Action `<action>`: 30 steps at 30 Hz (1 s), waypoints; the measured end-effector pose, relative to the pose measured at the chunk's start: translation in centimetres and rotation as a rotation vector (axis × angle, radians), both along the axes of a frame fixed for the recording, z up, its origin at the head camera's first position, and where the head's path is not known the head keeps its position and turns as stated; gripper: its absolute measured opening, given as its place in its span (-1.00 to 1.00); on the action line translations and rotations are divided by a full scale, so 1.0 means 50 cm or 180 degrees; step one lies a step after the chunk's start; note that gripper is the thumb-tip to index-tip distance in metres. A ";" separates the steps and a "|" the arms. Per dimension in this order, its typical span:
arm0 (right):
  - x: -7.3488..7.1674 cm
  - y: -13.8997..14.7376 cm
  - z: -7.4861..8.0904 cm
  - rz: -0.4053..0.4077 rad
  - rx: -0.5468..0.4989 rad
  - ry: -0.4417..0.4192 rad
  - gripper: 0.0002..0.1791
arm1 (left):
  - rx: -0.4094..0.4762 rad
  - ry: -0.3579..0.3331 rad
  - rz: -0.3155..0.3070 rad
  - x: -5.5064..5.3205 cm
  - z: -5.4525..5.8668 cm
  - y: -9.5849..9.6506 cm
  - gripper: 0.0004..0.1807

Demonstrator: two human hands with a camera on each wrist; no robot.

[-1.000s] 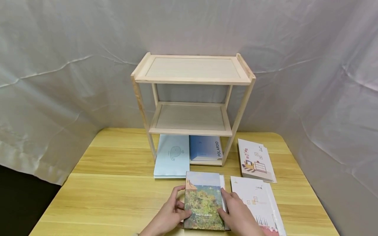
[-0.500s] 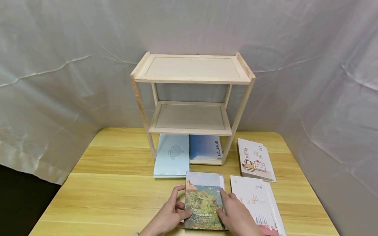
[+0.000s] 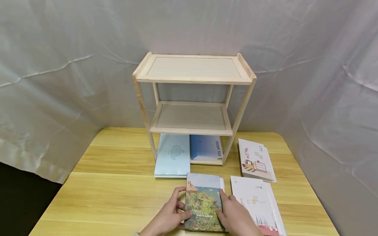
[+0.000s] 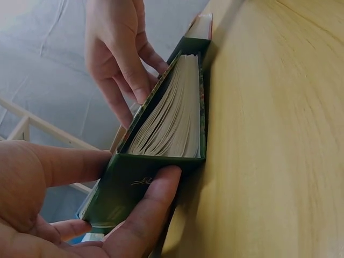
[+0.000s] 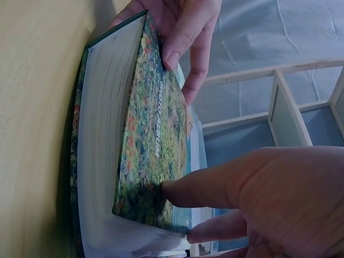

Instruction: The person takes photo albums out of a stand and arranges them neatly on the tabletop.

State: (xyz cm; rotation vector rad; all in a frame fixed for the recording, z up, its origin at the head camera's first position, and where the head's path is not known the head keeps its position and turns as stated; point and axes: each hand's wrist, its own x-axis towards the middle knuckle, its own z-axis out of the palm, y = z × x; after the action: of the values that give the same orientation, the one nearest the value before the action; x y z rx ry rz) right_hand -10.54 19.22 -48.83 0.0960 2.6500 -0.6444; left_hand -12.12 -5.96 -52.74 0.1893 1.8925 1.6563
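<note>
A thick photo album (image 3: pixel 203 198) with a painted landscape cover lies flat near the front of the wooden table. My left hand (image 3: pixel 171 211) holds its left side, thumb on the lower cover and fingers along the dark green spine (image 4: pixel 126 188). At the opposite edge, my right hand (image 3: pixel 236 213) grips the album, its thumb pressing on the cover and other fingers along the page side. Pale pages (image 5: pixel 105 140) show between the covers in the right wrist view. The cover is slightly raised off the pages at that side.
Behind stands a pale wooden shelf (image 3: pixel 192 131). A light blue whale-print booklet (image 3: pixel 172 164) juts from its bottom level, beside a blue POLAROID album (image 3: pixel 203 147). On the right lie two white illustrated albums, a rear one (image 3: pixel 255 157) and a front one (image 3: pixel 255 196) close to my right hand.
The photo album's cover has shifted very slightly toward the front, and its page edge shows less at the lower right. Both hands keep nearly the same hold.
</note>
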 end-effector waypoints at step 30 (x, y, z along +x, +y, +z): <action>0.000 0.009 -0.006 0.0084 0.0031 -0.0093 -0.22 | 0.0091 0.0010 -0.0069 0.005 0.015 0.034 -0.10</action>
State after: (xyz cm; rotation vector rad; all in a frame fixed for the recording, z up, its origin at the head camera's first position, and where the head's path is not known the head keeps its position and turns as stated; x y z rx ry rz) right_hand -10.52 19.69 -49.11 0.0724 2.6221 -0.6168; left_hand -11.89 -4.24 -51.98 0.2234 1.8633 1.6703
